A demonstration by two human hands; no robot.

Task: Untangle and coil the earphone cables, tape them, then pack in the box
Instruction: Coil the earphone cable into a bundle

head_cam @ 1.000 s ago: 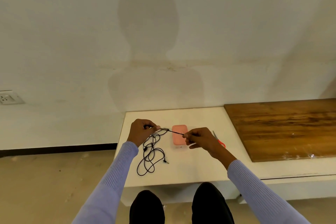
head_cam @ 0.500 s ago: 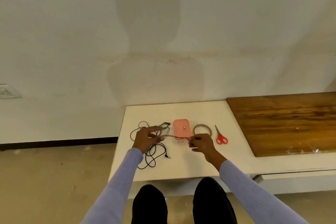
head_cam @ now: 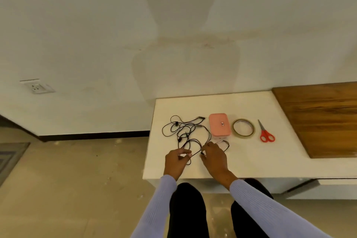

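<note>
Hands: left hand, right hand grip pinching earphone cables; fingertips obscured.

A white worktop stands against a pale wall. A wooden board lies on its right part. A socket sits low on the wall, far left.

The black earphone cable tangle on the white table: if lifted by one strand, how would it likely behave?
The thin black earphone cable tangle lies in loose crossing loops, so it is probably floppy and would likely sag. Strands overlap, so lifting one may drag others along. It looks light.
</note>
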